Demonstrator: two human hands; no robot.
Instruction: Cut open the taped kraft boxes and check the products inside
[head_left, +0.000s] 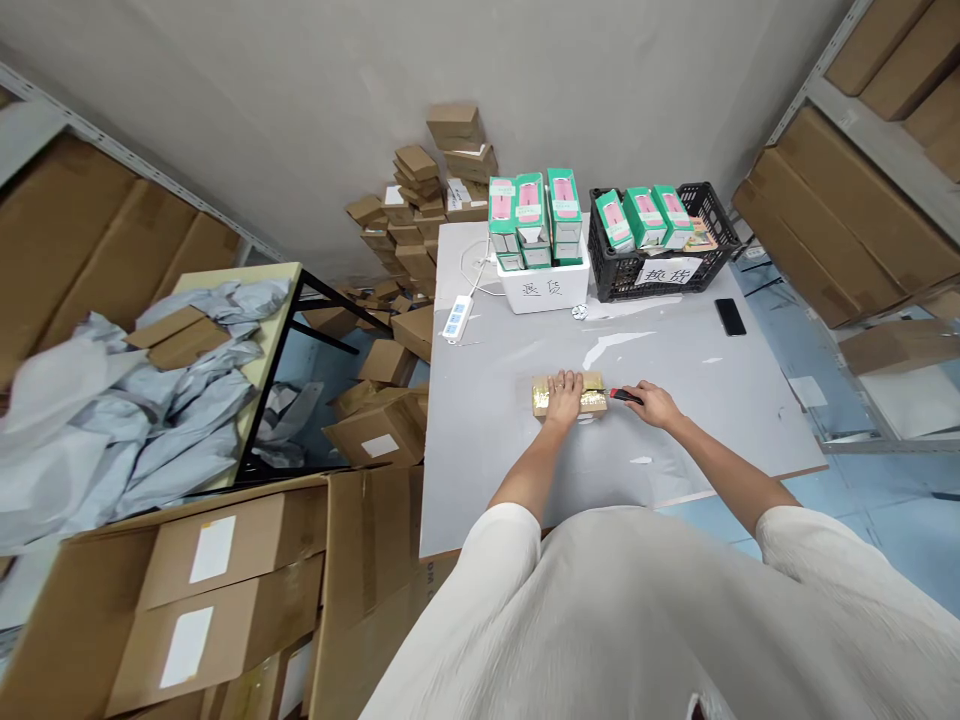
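A small brown cardboard box (541,395) with shiny tape across its top lies on the grey table (480,440). My left hand (564,394) rests flat on the box, its fingers stretched over the tape. To the right, my right hand (654,405) is closed round the handle of a red and black utility knife (625,396). The knife points left, its tip at the right part of the box top; whether the blade is in the tape is too small to tell.
Behind stand a white bin (544,292) and a black crate (660,275) holding green and pink boxes. A power strip (457,318) lies left, a phone (730,317) right. Cartons (390,425) and a large open carton (367,520) are beside the table's left edge.
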